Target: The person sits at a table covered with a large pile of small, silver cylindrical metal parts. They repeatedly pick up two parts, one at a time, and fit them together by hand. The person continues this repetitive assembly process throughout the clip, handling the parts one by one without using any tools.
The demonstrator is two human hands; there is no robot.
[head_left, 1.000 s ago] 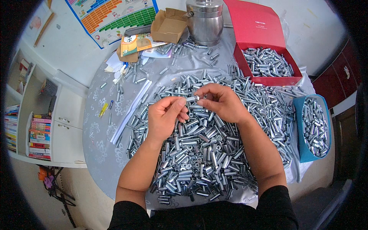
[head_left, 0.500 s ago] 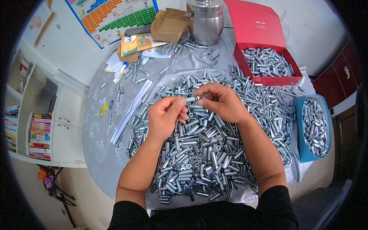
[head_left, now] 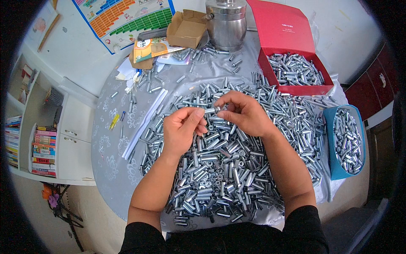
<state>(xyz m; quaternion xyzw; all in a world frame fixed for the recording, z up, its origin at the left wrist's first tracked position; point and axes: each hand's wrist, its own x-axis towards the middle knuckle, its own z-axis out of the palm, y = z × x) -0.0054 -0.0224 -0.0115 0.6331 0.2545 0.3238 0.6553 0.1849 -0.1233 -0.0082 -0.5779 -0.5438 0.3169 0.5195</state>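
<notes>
Above the middle of a wide heap of loose metal sleeves, bolts and nuts (head_left: 220,169), my two hands meet at one shiny sleeve anchor (head_left: 209,111). The anchor lies roughly level. My left hand (head_left: 179,129) is closed, pinching its left end between thumb and fingers. At the other end, the thumb and fingertips of my right hand (head_left: 245,113) close round what looks like a nut or washer. The fingers partly cover both ends of the anchor.
A red lidded box (head_left: 296,89) full of anchors stands at the back right. A blue fabric bin (head_left: 334,163) of similar parts is at the right edge. Behind are a steel pot (head_left: 227,27) and cardboard box (head_left: 184,29). Folded white paper (head_left: 146,122) lies left, near a yellow pen (head_left: 114,121).
Both hands keep nearly the same place and grip on the anchor. Only the right fingertips have shifted very slightly at its end.
</notes>
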